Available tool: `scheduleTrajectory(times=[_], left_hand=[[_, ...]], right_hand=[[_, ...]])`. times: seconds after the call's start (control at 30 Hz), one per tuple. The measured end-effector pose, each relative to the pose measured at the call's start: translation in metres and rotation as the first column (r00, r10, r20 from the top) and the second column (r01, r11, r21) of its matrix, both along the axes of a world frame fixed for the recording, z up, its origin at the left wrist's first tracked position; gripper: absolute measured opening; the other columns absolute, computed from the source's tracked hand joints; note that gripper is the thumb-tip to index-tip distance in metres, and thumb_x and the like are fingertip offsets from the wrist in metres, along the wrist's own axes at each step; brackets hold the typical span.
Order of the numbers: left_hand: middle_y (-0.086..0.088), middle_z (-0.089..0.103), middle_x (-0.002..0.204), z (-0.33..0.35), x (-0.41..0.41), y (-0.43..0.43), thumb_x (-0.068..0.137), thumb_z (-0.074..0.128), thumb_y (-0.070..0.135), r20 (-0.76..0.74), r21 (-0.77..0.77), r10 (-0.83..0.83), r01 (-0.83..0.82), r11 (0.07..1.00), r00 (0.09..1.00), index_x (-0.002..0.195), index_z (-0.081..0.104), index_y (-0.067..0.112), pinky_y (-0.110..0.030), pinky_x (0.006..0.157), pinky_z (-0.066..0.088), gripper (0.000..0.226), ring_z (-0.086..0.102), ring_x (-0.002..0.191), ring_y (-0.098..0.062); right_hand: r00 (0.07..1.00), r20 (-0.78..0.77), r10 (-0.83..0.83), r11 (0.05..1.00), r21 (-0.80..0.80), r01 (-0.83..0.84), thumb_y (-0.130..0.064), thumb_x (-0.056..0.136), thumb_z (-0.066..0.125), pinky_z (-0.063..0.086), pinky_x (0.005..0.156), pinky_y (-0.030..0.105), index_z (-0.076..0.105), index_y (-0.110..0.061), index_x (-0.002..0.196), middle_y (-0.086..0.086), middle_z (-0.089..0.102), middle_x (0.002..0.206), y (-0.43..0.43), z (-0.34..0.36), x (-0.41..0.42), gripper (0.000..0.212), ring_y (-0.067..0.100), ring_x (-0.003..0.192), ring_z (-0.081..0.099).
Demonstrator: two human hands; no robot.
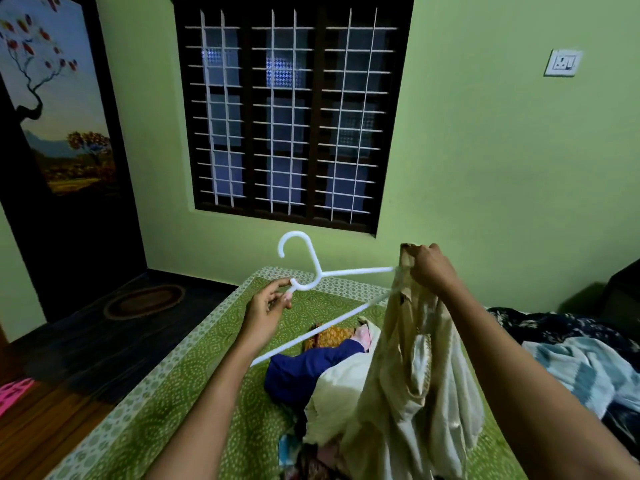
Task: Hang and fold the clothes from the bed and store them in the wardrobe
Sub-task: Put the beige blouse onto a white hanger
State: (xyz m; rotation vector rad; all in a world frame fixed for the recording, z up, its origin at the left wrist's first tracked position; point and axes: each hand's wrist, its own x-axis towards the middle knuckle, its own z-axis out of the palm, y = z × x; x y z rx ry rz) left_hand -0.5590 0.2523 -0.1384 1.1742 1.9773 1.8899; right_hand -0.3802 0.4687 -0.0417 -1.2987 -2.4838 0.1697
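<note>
Left hand: my left hand (268, 303), centre of the frame, pinches the white hanger (356, 271) just below its hook, thumb and fingers closed on the neck.
Right hand: my right hand (431, 268), right of centre, is clamped on the top edge of the cream garment (408, 382), right at the hanger's right-hand tip.
Garment: it hangs from my right fist down to the lower right. Its lower folds reach the pile on the bed (166, 403).
Step in hand: I judge I am feeding the hanger's right arm into the garment's shoulder or neck opening. Whether the tip is already inside, I cannot tell.
Doing it well: keep the hanger level with the left pinch and draw the cloth along the arm, not against it. Then free the other shoulder for the left arm. The fabric looks smooth and may slide off, so seat it fully.
In the way: the hanger's lower bar slants down over the blue garment (301, 372) and the orange patterned cloth (329, 336), and could snag them. I should lift clear first.
Around: a light blue blanket (575, 372) lies at the right edge, and a barred window (291, 112) is at upper centre. A dark panel with a tree picture (52, 116) stands at upper left, possibly the wardrobe.
</note>
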Motion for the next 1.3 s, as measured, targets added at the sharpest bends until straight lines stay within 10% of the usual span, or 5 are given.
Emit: scheduleTrajectory(times=[0.4, 0.57, 0.8, 1.1, 1.3], left_hand=[[0.002, 0.058, 0.075, 0.004, 0.024, 0.024, 0.094, 0.050, 0.006, -0.039, 0.002, -0.012, 0.012, 1.000, 0.999, 0.111, 0.058, 0.019, -0.009, 0.066, 0.043, 0.023, 0.056, 0.074, -0.004], [0.001, 0.059, 0.076, 0.003, 0.015, 0.021, 0.094, 0.051, 0.008, 0.033, 0.062, 0.057, -0.059, 0.996, 0.998, 0.114, 0.058, 0.018, -0.018, 0.065, 0.043, 0.023, 0.055, 0.074, -0.011], [0.000, 0.059, 0.078, 0.007, 0.013, 0.022, 0.094, 0.051, 0.003, 0.037, 0.106, 0.028, -0.032, 0.994, 0.999, 0.111, 0.059, 0.015, -0.013, 0.073, 0.046, 0.023, 0.056, 0.075, -0.006], [0.000, 0.054, 0.085, 0.013, 0.028, 0.027, 0.078, 0.074, 0.010, -0.233, 0.237, 0.456, -0.404, 0.883, 0.859, 0.080, 0.062, 0.006, -0.013, 0.063, 0.036, 0.013, 0.049, 0.074, -0.011], [0.000, 0.062, 0.102, 0.000, 0.054, 0.052, 0.080, 0.071, 0.011, -0.157, -0.047, 0.097, -0.105, 0.993, 0.983, 0.110, 0.065, 0.007, -0.028, 0.084, 0.048, 0.031, 0.055, 0.089, -0.012]], right_hand=[[0.840, 0.115, 0.531, 0.844, 0.016, -0.535, 0.008, 0.079, 0.049, 0.042, 0.087, 0.030, 0.060, -0.006, 0.124, 0.016, 0.055, 0.115, -0.070, 0.005, -0.044, 0.048, 0.030, 0.109, 0.052], [0.820, -0.223, 0.528, 0.848, 0.082, -0.524, -0.013, 0.078, 0.065, 0.044, 0.093, 0.042, 0.066, -0.016, 0.100, -0.001, 0.068, 0.105, -0.057, 0.006, -0.043, 0.022, 0.021, 0.102, 0.060], [0.827, 0.052, 0.560, 0.819, 0.118, -0.562, -0.042, 0.096, 0.048, 0.029, 0.081, 0.035, 0.056, -0.021, 0.123, 0.008, 0.062, 0.108, -0.056, -0.015, -0.054, 0.035, 0.028, 0.107, 0.053], [0.870, -0.200, 0.450, 0.893, 0.113, -0.436, -0.048, 0.096, 0.041, 0.019, 0.071, 0.034, 0.065, -0.011, 0.089, -0.006, 0.041, 0.058, -0.055, -0.027, -0.059, 0.044, 0.019, 0.075, 0.046], [0.864, -0.298, 0.407, 0.912, 0.074, -0.404, -0.045, 0.096, 0.043, 0.019, 0.074, 0.033, 0.068, -0.012, 0.096, -0.003, 0.051, 0.063, -0.060, -0.019, -0.061, 0.042, 0.018, 0.076, 0.047]])
